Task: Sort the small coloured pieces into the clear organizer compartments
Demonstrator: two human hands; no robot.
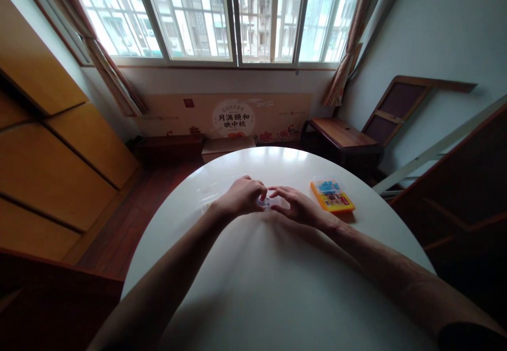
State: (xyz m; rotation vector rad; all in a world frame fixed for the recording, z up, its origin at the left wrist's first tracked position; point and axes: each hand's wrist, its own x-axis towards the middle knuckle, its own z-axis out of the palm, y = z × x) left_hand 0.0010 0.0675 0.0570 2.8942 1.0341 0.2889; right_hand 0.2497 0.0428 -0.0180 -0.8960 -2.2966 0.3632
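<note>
Hands meeting over a small clear item at the middle of a round white desk.

Left hand point(242, 196) and right hand point(295, 206) sit knuckles-up with fingertips drawn together, both curled narrowly around a small transparent piece point(266, 201) with a bluish tint that shows only in the gap between them; it is too small and too hidden to tell what it is, or which hand bears it. Both hands rest low on the desk point(277, 287), forearms reaching in from the near edge. Just left of the left hand lies a clear plastic wrapper or tray point(208, 195), faint against the white top. Right of the right hand, near but apart, lies a flat orange box point(331, 196) with a blue panel on its lid. Beyond the desk stand a dark wooden bench point(340, 135) and a printed board point(233, 118) under the window.
</note>
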